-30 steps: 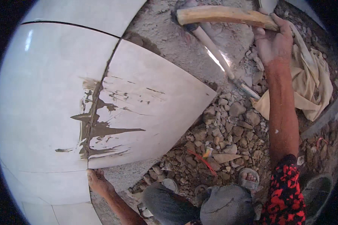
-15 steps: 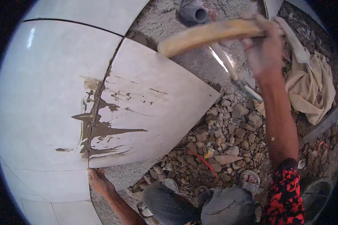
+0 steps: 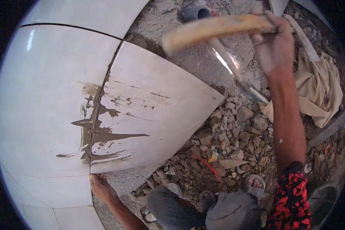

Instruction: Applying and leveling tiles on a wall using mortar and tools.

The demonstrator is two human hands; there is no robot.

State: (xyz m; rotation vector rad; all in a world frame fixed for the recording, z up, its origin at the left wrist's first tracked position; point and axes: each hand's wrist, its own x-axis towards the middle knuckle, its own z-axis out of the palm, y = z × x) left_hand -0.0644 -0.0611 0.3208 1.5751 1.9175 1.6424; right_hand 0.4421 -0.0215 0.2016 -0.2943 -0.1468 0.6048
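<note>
In my right hand (image 3: 274, 48) is a thick, pale length of wood (image 3: 218, 30), gripped near its right end and held above the ground. Motion blurs it, and its left end hangs over the upper edge of a large whitish floor tile (image 3: 153, 96). My left hand (image 3: 101, 188) is at that tile's lower left corner, fingers bent and pressed to the edge by the joint. What the fingertips grip underneath is hidden. Wet grey-brown mortar (image 3: 96, 130) fills the joint and smears both this tile and the larger laid tile (image 3: 46, 99) on the left.
Broken stones (image 3: 226, 142) cover the ground right of the tile. A grey pipe end (image 3: 197, 13) sticks up at the top, near a pale pipe (image 3: 226, 59). Beige cloth (image 3: 318, 92) lies at right, with a dark bucket (image 3: 324, 199) below it. A red strip (image 3: 209, 166) lies among the stones.
The wood has risen slightly in the picture, and my right hand has shifted a little to the right with it. My left hand stays at the tile corner.
</note>
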